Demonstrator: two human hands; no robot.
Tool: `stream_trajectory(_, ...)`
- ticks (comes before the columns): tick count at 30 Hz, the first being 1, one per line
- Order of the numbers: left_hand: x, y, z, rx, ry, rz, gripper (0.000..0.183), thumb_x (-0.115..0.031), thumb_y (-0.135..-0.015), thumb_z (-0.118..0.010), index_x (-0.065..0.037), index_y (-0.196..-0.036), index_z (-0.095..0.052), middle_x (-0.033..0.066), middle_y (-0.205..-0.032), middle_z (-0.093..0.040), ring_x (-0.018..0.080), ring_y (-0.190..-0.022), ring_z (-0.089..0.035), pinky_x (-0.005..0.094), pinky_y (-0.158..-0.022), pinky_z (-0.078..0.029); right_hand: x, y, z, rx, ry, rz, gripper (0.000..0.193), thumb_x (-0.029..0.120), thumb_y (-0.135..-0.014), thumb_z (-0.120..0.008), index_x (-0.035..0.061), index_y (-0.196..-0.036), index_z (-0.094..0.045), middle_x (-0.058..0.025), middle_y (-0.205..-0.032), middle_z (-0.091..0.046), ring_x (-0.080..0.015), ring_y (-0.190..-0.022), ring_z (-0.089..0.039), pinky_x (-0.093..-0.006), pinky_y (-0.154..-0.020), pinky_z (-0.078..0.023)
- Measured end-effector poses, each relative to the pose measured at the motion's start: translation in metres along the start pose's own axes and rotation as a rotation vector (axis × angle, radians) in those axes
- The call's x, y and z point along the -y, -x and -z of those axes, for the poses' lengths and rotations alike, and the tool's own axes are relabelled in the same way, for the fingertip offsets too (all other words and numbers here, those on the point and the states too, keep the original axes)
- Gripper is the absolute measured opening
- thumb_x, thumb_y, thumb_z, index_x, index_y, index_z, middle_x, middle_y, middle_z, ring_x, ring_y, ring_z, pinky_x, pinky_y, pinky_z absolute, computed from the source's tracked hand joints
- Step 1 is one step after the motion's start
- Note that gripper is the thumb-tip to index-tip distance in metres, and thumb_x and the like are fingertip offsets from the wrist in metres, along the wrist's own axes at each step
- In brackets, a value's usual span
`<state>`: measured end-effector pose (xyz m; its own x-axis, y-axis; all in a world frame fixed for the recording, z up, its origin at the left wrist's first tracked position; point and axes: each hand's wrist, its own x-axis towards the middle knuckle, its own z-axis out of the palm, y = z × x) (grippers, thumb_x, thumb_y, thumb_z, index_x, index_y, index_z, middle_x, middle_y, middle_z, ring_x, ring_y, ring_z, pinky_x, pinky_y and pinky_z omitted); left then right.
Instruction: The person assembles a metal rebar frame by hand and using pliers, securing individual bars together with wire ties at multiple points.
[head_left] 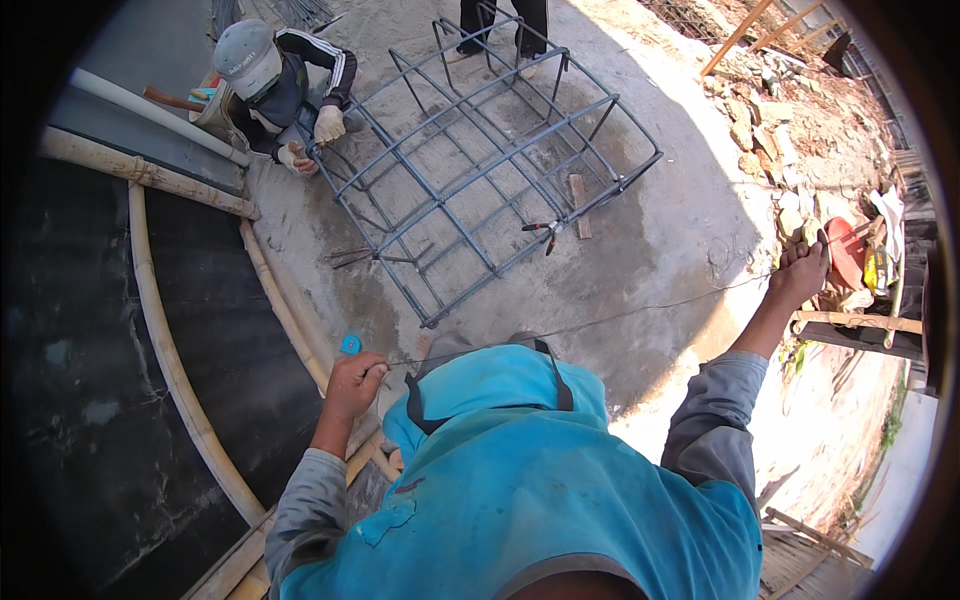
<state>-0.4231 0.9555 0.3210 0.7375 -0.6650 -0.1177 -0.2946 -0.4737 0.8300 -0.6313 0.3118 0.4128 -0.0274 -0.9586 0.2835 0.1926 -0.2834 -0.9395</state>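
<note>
Ground: grey concrete floor (690, 235), spread before you, shaded in the middle, sunlit toward the right.
Wall: dark panelling (85, 400) on your left, crossed by pale bamboo poles (160, 320).
Frame: one rebar cage (440, 203) of crossed steel bars, resting on the concrete ahead of you, well apart from both your hands.
Rubble: broken stones (765, 140), heaped beyond the concrete at far right.
Co-worker: one person in a light cap (247, 60), low at the cage's left side, gloved hands (329, 124) at its bars.
Bystander: dark-trousered legs (535, 25), at the cage's far end.
Red item: one rounded piece (847, 252), kind unclear, just beyond your right hand (802, 272).
Right hand: raised, arm stretched out to the side, fingers closed on the wire.
Left hand: yours (352, 388), low and near the bamboo, thumb and fingers pinched on the same wire.
Wood: one short offcut (580, 205), near the cage's right edge.
Pliers: one pair (545, 232), red and black, at the cage's near right bar.
Blue item: small, rounded (351, 344), just above your left hand in view; kind unclear.
Wire: one thin wire (640, 313), dark, strung across your front between your widely parted hands.
</note>
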Motion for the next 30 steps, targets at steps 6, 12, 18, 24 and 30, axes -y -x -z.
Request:
stream_trajectory(6, 0.043, -0.003, -0.015, -0.132, -0.224, 0.089, 0.012, -0.007, -0.085, -0.06, 0.0, -0.089, -0.068, 0.0151, -0.078, -0.066, 0.0292, -0.072, -0.065, 0.0383, -0.065, -0.049, 0.071, -0.053, -0.007, -0.17, 0.671, 0.476, 0.029, 0.02, -0.099, -0.047, 0.0078, -0.118, -0.066, 0.0012, -0.069, -0.052, -0.0077, -0.06, -0.047, -0.0246, -0.052, -0.038)
stream_trajectory(12, -0.049, -0.06, -0.042, -0.398, -0.1, -0.065, 0.018, -0.004, -0.085, -0.059, 0.001, -0.097, -0.07, 0.0119, -0.078, -0.06, 0.0236, -0.069, -0.059, 0.0341, -0.064, -0.046, 0.098, 0.059, -0.092, 0.864, 0.72, 0.497, 0.024, 0.018, -0.099, -0.052, 0.0043, -0.113, -0.065, -0.011, -0.092, -0.071, -0.0198, -0.076, -0.064, -0.0308, -0.075, -0.049)
stream_trajectory(18, -0.193, -0.136, -0.109, -0.254, 0.634, -0.255, 0.027, -0.01, -0.095, -0.056, 0.004, -0.117, -0.065, 0.0043, -0.086, -0.059, 0.0068, -0.068, -0.051, 0.021, -0.057, -0.043, 0.086, 0.176, -0.13, 1.218, 0.46, 0.258, 0.017, 0.01, -0.094, -0.054, 0.002, -0.105, -0.065, -0.0164, -0.084, -0.067, -0.033, -0.071, -0.064, -0.035, -0.065, -0.049)
stream_trajectory(24, -0.204, -0.153, -0.121, -0.195, 0.996, -0.111, 0.027, -0.015, -0.096, -0.059, 0.006, -0.11, -0.066, 0.0038, -0.08, -0.06, 0.0082, -0.067, -0.052, 0.0228, -0.061, -0.046, 0.068, 0.232, -0.124, 1.285, 0.319, 0.154, 0.015, 0.011, -0.094, -0.055, 0.0006, -0.099, -0.064, -0.0178, -0.079, -0.064, -0.0346, -0.067, -0.061, -0.0371, -0.063, -0.048)
stream_trajectory(30, -0.175, -0.161, -0.118, -0.342, 1.048, -0.065, 0.019, -0.014, -0.095, -0.061, 0.005, -0.096, -0.066, 0.0047, -0.08, -0.063, 0.0106, -0.069, -0.057, 0.0263, -0.065, -0.051, 0.065, 0.263, -0.119, 1.276, 0.315, -0.065, 0.017, 0.013, -0.095, -0.053, 0.0007, -0.1, -0.063, -0.018, -0.082, -0.063, -0.0336, -0.071, -0.062, -0.0392, -0.066, -0.048)
